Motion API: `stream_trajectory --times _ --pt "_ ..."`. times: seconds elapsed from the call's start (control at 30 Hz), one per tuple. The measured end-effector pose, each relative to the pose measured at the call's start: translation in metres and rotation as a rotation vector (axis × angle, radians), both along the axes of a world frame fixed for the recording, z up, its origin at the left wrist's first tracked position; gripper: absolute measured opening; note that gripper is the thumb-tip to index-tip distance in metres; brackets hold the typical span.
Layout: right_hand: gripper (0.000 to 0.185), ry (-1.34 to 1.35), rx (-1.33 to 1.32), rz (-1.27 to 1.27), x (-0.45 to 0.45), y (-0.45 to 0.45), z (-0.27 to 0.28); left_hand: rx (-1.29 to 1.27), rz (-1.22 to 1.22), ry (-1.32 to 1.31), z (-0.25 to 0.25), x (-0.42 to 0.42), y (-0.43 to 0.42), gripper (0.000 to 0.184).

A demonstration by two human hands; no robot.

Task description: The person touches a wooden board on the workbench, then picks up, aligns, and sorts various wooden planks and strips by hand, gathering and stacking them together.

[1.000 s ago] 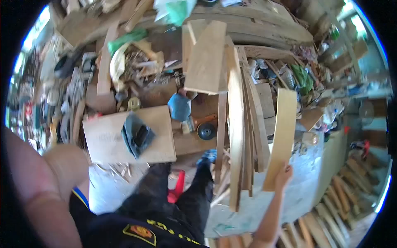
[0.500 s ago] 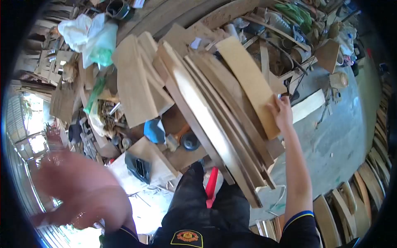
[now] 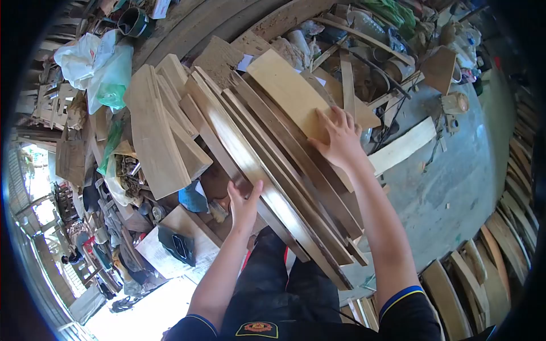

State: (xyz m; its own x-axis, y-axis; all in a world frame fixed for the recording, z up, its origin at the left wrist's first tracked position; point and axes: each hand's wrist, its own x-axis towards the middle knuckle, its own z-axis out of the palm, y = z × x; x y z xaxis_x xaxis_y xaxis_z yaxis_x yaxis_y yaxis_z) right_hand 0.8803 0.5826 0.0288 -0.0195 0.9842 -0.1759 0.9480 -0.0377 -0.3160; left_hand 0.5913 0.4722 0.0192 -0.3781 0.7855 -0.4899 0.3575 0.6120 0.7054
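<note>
A stack of long, slightly curved wooden boards slants across the middle, above my knees. My left hand grips the stack's near left side, thumb over the shiny-faced board and fingers against a darker board beside it. On the right side of the stack lies a wide pale board. My right hand spans this pale board's width, its thumb by one edge and its fingers by the other. The undersides of the boards are hidden.
Shorter wood pieces lean left of the stack. A black box-like item rests on a pale wooden surface by a blue object. White plastic bags lie upper left. Curved boards line the lower right floor.
My left hand has come in from the lower left onto the boards. My right hand has moved left and spread across the pale board, which has shifted up and left in view with the stack.
</note>
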Motion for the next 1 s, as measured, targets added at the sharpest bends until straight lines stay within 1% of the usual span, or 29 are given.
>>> stream_trajectory --times 0.03,0.07,0.1,0.13,0.17,0.2,0.23,0.27,0.3,0.37,0.4,0.43,0.5,0.53,0.57,0.63,0.67,0.73,0.77,0.83,0.87,0.93,1.0 --pt "0.077 -0.005 0.001 0.012 0.001 0.002 -0.01 -0.024 0.001 0.029 -0.01 -0.004 0.003 0.108" --pt "0.075 -0.016 0.056 -0.008 0.008 0.004 -0.02 -0.062 0.004 0.006 -0.004 -0.002 0.012 0.122" --pt "0.073 -0.024 0.113 -0.029 0.016 0.006 -0.029 -0.018 0.0 -0.271 0.003 -0.002 0.02 0.121" --pt "0.064 0.042 0.081 -0.032 0.024 0.006 -0.024 0.007 -0.022 -0.205 -0.007 -0.01 0.018 0.113" --pt "0.064 0.038 0.078 -0.032 0.026 0.002 -0.028 0.027 -0.049 -0.141 -0.011 -0.014 0.019 0.105" --pt "0.06 0.095 0.095 -0.013 0.027 -0.003 -0.032 0.024 -0.051 -0.151 -0.012 -0.021 0.017 0.105" --pt "0.056 0.149 0.115 0.011 0.027 -0.007 -0.035 -0.103 -0.08 -0.15 0.0 -0.022 0.022 0.097" --pt "0.05 0.135 0.17 -0.014 0.021 -0.012 -0.035 -0.228 -0.105 -0.15 0.004 -0.022 0.024 0.09" --pt "0.05 0.121 0.165 -0.003 0.018 -0.015 -0.036 -0.231 -0.097 -0.166 0.002 -0.021 0.025 0.09" --pt "0.053 0.068 0.146 -0.088 0.008 -0.018 -0.036 -0.139 -0.082 -0.184 -0.003 -0.019 0.025 0.085" --pt "0.053 0.065 0.144 -0.081 0.004 -0.02 -0.037 -0.142 -0.096 -0.201 -0.005 -0.02 0.025 0.081" --pt "0.054 0.051 0.128 -0.086 0.0 -0.022 -0.037 -0.144 -0.091 -0.205 -0.008 -0.02 0.026 0.081" --pt "0.056 0.032 0.105 -0.092 -0.006 -0.027 -0.038 0.109 -0.129 -0.191 -0.011 -0.019 0.026 0.078" --pt "0.058 0.012 0.131 -0.075 -0.008 -0.03 -0.04 0.041 -0.165 -0.262 -0.002 -0.021 0.029 0.077" --pt "0.061 -0.008 0.159 -0.06 -0.011 -0.032 -0.042 0.036 -0.167 -0.264 0.005 -0.022 0.032 0.077" --pt "0.062 -0.034 0.158 -0.072 -0.016 -0.034 -0.044 -0.02 -0.272 -0.401 0.015 -0.023 0.035 0.088" --pt "0.064 -0.054 0.161 -0.08 -0.019 -0.035 -0.044 -0.02 -0.273 -0.401 0.016 -0.024 0.034 0.088" --pt "0.064 -0.071 0.146 -0.086 -0.025 -0.039 -0.043 -0.04 -0.329 -0.053 0.018 -0.021 0.031 0.11" --pt "0.063 -0.089 0.129 -0.092 -0.026 -0.04 -0.042 -0.035 -0.333 -0.052 0.019 -0.018 0.032 0.11" --pt "0.062 -0.073 0.132 -0.087 -0.025 -0.04 -0.045 -0.087 -0.311 0.127 0.025 -0.013 0.026 0.13" --pt "0.061 -0.059 0.141 -0.081 -0.024 -0.041 -0.044 -0.089 -0.324 0.125 0.03 -0.008 0.027 0.13" --pt "0.06 -0.056 0.159 -0.117 -0.025 -0.049 -0.038 -0.088 -0.406 0.264 0.039 0.002 0.027 0.136" --pt "0.059 -0.043 0.172 -0.143 -0.032 -0.061 -0.025 -0.067 -0.413 0.271 0.038 0.007 0.027 0.135"
